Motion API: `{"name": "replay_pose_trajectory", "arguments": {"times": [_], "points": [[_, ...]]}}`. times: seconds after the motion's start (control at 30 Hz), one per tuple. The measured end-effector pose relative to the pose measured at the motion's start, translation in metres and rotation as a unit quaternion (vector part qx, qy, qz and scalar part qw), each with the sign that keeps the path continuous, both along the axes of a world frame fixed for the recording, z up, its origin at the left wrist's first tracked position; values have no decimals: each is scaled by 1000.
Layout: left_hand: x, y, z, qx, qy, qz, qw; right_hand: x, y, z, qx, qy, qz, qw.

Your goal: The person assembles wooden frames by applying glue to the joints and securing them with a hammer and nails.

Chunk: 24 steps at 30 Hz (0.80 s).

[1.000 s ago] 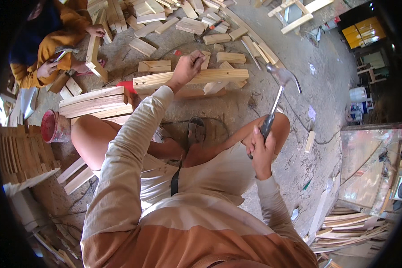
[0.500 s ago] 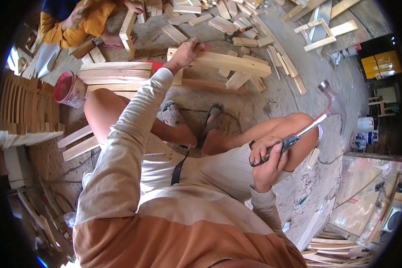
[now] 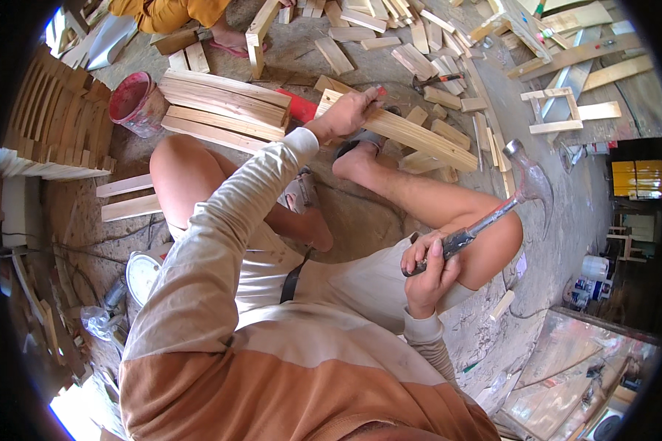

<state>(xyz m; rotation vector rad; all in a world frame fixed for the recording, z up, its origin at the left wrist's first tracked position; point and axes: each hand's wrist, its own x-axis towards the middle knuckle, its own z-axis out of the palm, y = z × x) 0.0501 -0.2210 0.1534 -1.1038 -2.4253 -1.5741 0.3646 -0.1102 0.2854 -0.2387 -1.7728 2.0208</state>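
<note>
My left hand is closed around the near end of a pale wooden board, which slants away to the right just above the ground. A small red bit shows at its fingertips, too small to name. My right hand grips a claw hammer by its dark handle, over my right thigh. The hammer's head points up and away from the board. My right foot, in a sandal, rests against the near side of the board.
Stacked wooden bars lie at the left beside a red-stained bucket. Loose offcuts and another hammer are scattered ahead. A small wooden frame lies far right. A person in orange trousers sits at the far left.
My right foot has moved forward up to the board, and the board has shifted with my left hand. The hammer stays in my right hand, slightly lower. The whole view has turned a little.
</note>
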Motion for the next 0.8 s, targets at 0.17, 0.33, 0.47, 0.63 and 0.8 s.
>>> {"name": "replay_pose_trajectory", "arguments": {"times": [0.17, 0.33, 0.47, 0.63, 0.8], "points": [[-5, -24, 23, 69, -53, -26, 996, -33, 7, 7, -57, -80, 25, 995], [-35, -93, 24, 24, 136, 12, 990, -52, 29, 4, 38, -76, 26, 996], [-19, -133, 31, -137, -31, -12, 990, -64, 35, 3, 40, -76, 35, 996], [-17, -146, 42, -211, -50, -29, 976, -86, 31, 16, 67, -129, 68, 987], [-15, -147, 45, -199, -19, -26, 980, -107, 35, 30, 114, -104, 101, 983]]}}
